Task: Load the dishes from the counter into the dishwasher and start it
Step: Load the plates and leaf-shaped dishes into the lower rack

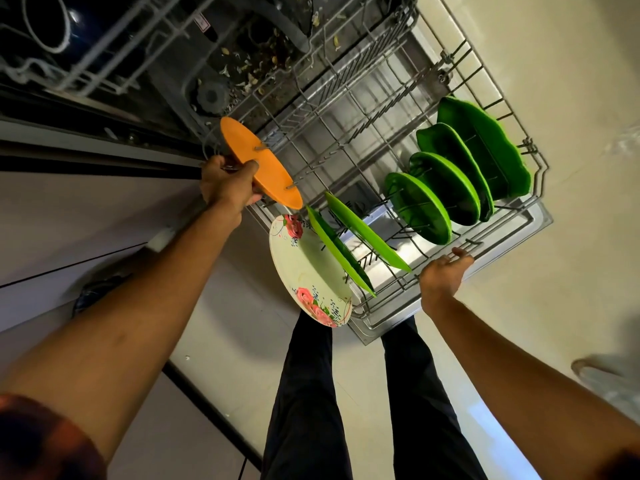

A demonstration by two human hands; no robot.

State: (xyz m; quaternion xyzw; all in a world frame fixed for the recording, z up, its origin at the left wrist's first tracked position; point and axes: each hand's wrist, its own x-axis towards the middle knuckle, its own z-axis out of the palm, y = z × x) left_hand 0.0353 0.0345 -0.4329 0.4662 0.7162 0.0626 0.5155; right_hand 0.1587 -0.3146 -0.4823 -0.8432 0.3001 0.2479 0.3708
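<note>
The person's dark trouser legs [304,393] stood just below the pulled-out lower rack [530,150]. At the rack's near corner a floral plate [304,271] leaned on edge, overhanging the rim. Beside it, the right hand [441,275] was held wide, fingers straight, fingertips at the front rim and holding nothing. 2 light green plates [363,233] stood tilted in the tines. Farther on, the left hand [227,183] gripped an orange plate [263,168] by its edge, thumb on its face, at the rack's far left corner, with tine tips showing in front of it. 4 dark green plates [446,188] filled the right side. Beyond lay food scraps [256,64] on the tub floor.

If released before sitting between tines, the slanted orange plate could slide and strike the floral plate. The overhanging floral plate might also catch as the rack goes in.
</note>
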